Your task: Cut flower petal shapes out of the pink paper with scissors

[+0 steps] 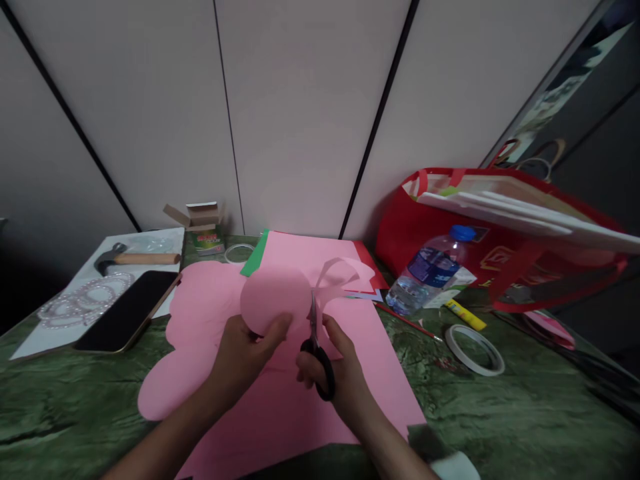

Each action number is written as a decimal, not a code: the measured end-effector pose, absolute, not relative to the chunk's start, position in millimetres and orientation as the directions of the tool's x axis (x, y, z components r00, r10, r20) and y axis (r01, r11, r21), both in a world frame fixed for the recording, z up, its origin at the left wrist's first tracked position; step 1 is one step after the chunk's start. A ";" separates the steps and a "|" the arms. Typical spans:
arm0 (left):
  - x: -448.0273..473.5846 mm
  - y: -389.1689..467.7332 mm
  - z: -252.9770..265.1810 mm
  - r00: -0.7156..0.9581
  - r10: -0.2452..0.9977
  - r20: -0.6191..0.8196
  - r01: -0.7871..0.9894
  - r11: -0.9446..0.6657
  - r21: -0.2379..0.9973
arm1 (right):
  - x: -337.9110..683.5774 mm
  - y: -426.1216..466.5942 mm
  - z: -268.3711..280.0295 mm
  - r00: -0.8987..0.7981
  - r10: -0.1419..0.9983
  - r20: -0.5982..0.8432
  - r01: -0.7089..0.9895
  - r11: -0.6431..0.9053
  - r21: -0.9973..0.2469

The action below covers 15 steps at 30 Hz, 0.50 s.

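My left hand (245,353) pinches the lower edge of a rounded pink paper piece (275,297), thumb on top. In my right hand (343,373) is a pair of scissors (325,377) with black handles, its blades pointing away from me at the right edge of the paper piece. A thin curved pink paper strip (340,265) trails off beyond the blades. Beneath both hands lies a large pink paper sheet (310,413). To the left are several overlapping scalloped pink paper shapes (200,313).
At the left are a phone (130,313), a hammer (145,259) and beaded strings (87,303). An opened small box (207,237) stands by the wall. On the right are a water bottle (427,270), a red bag (400,220), a tape roll (475,350), a yellow tube (465,315) and a pencil (407,322).
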State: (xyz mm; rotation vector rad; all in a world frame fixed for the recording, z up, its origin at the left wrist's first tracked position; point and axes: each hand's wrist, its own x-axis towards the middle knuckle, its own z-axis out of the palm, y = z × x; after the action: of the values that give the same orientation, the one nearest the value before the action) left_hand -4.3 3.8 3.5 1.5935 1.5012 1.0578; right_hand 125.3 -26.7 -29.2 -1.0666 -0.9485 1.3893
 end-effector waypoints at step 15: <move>-7.3 7.2 1.7 0.003 0.988 0.152 0.431 -0.139 0.892 | 125.4 -25.6 -31.0 0.035 0.994 -0.105 -0.248 -0.093 -0.964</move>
State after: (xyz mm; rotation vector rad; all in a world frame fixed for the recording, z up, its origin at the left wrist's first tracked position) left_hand -7.3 7.2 1.7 1.6365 1.4814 1.1014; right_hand 125.4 -25.6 -31.0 -1.1165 -0.9409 1.3531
